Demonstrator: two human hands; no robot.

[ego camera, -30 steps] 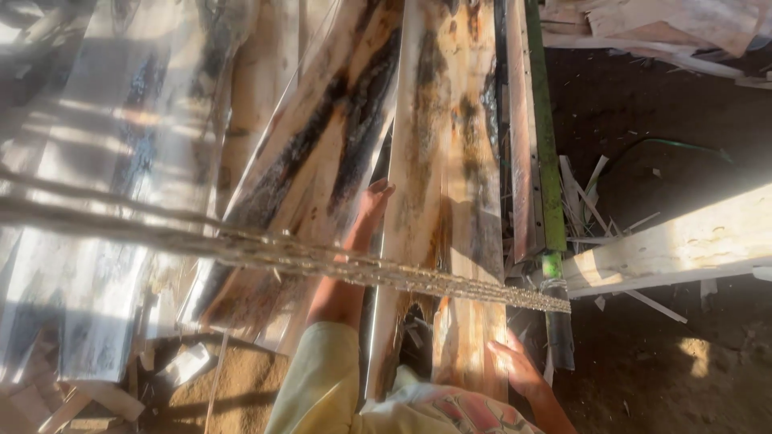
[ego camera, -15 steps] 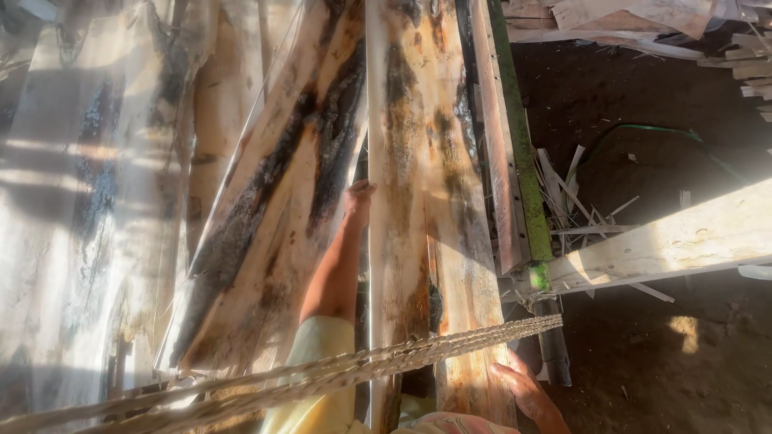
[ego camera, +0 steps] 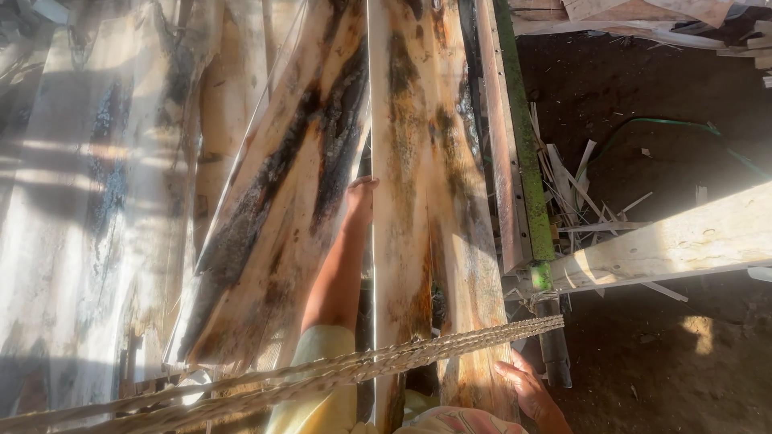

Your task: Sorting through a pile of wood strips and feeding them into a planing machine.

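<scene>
Fingers of the left hand (ego camera: 361,195) curl over the near edge of a tall pale plank (ego camera: 402,201), gripping it where it meets the dark-stained board (ego camera: 281,209) beside it. That plank's long axis runs straight up and away from the person, so the left arm reaches along it. Lower down, the right hand (ego camera: 527,387) lies flat, fingers spread, against the plank's bottom end, just under a braided rope (ego camera: 450,345) crossing in front.
</scene>
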